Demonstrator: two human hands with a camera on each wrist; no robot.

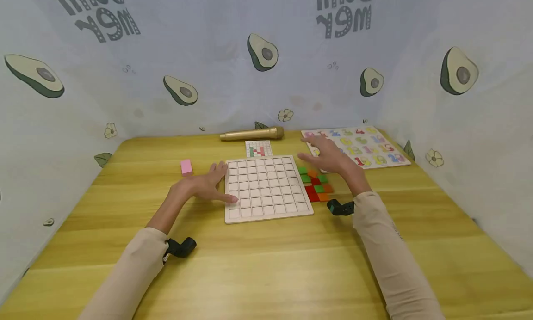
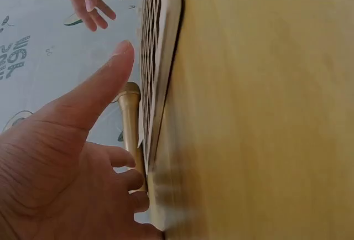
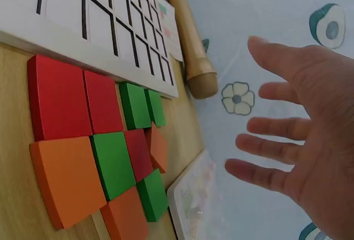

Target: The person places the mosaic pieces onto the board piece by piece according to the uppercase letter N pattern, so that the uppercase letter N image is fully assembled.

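A pale grid board [image 1: 266, 188] lies flat on the table. My left hand [image 1: 206, 186] is at its left edge, fingers spread and thumb over the lower left squares; in the left wrist view the hand [image 2: 83, 157] holds nothing. Raised above the right side, my right hand [image 1: 326, 156] has its fingers apart and is empty, as the right wrist view shows of the hand [image 3: 310, 118]. Below it, beside the board's right edge, lie several flat square blocks: red [image 3: 61, 99], green [image 3: 113, 160] and orange [image 3: 69, 179].
A small card with a coloured grid pattern [image 1: 258, 149] lies behind the board, with a gold microphone [image 1: 251, 134] behind that. A number board [image 1: 358, 146] is at the back right. Left of my left hand sits a pink block [image 1: 186, 167]. A patterned cloth [image 1: 225, 56] hangs behind the table.
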